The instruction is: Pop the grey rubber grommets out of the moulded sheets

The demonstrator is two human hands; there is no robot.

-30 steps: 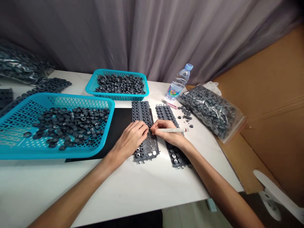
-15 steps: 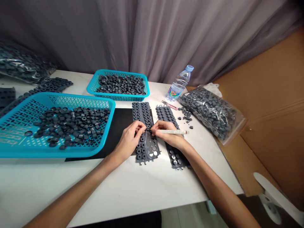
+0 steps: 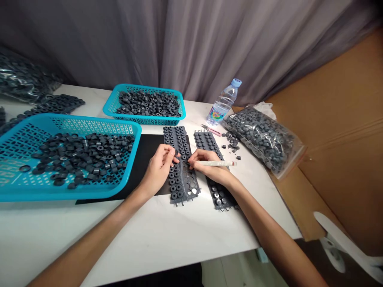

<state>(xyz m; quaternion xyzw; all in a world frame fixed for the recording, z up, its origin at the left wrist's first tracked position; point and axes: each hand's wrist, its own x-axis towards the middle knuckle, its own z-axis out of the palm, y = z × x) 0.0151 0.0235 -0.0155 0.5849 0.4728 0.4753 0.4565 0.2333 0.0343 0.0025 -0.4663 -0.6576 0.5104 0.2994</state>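
Observation:
My left hand (image 3: 160, 167) is closed in a pinch, apparently on a small dark rubber piece (image 3: 177, 156), over the left side of a grey rubber sheet (image 3: 176, 181). Rows of round rings fill much of this sheet; at its lower right are open round holes, one showing white. My right hand (image 3: 209, 164) grips a slim white pen-like tool (image 3: 220, 163), its working tip hidden at the fingers by the sheet's middle. Under and beyond that hand lies a second grey rubber sheet (image 3: 220, 195), with several shiny round spots near its lower end.
Two blue baskets, the near basket (image 3: 137, 159) and the far basket (image 3: 183, 104), hold loose dark rings. A black mat (image 3: 143, 159) lies under the left sheet. Rightward are pink-handled snips (image 3: 214, 130), rubber scraps (image 3: 231, 140), a water bottle (image 3: 223, 103) and a filled plastic bag (image 3: 263, 137).
My left hand has drawn slightly back from the right hand, and the gap between their fingertips has widened. The right hand keeps the white tool at the sheet. The whole view has shifted slightly.

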